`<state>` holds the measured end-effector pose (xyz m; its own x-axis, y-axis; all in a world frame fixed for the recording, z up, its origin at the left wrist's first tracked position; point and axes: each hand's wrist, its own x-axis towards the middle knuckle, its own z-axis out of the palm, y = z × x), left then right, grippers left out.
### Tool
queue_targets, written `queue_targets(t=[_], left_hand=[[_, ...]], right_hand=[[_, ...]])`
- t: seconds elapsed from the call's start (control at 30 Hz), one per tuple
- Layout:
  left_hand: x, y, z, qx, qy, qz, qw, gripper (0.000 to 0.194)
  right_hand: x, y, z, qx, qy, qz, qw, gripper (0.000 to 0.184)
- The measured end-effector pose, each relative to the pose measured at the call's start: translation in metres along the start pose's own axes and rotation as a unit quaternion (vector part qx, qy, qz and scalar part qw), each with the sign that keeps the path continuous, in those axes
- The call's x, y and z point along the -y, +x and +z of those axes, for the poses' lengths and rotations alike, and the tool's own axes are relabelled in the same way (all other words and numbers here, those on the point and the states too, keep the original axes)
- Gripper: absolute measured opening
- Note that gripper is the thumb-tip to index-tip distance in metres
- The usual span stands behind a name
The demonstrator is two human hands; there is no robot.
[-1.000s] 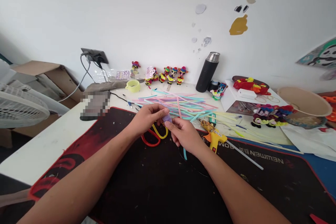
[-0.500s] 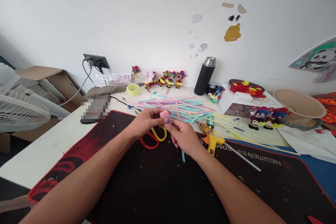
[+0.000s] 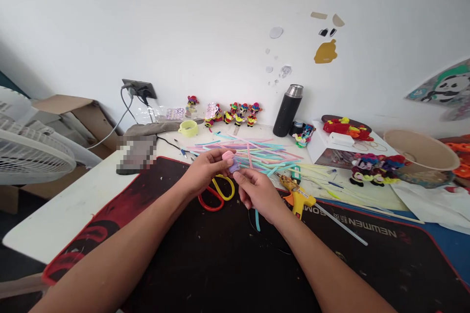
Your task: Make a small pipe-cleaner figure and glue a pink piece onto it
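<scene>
Over the black desk mat (image 3: 220, 264), left hand (image 3: 205, 172) & right hand (image 3: 257, 191) both pinch a small pink-and-lilac folded piece (image 3: 230, 160), just above red/yellow-handled scissors (image 3: 216, 193), w/ pastel straws (image 3: 253, 152) behind.

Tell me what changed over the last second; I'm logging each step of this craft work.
The left hand turned the small rolled piece, so a pink end now shows above the purple part. The right hand kept pinching it from below. Neither let go. The scissors, glue gun and straws stayed put.
</scene>
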<state>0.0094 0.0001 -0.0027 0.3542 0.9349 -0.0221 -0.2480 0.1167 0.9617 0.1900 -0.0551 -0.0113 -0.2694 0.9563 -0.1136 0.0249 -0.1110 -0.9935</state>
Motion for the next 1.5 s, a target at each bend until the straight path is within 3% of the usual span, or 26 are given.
queue_targets(t=[0.23,0.73,1.27,1.5], left_hand=[[0.0,0.0,0.0,0.002,-0.032,-0.009,0.999,0.049],[0.0,-0.004,0.002,0.044,-0.015,-0.039,0.998,0.053],[-0.005,-0.011,0.011,0.083,-0.039,0.012,0.996,0.048],[0.0,-0.011,0.012,0.072,-0.022,0.023,0.997,0.046]], right_hand=[[0.001,0.0,0.0,-0.028,0.049,0.011,0.998,0.048],[-0.005,0.001,0.0,-0.005,0.121,0.003,0.993,0.046],[-0.005,-0.001,0.003,0.012,0.16,0.015,0.987,0.054],[-0.002,-0.002,0.005,0.012,0.185,0.012,0.983,0.051]])
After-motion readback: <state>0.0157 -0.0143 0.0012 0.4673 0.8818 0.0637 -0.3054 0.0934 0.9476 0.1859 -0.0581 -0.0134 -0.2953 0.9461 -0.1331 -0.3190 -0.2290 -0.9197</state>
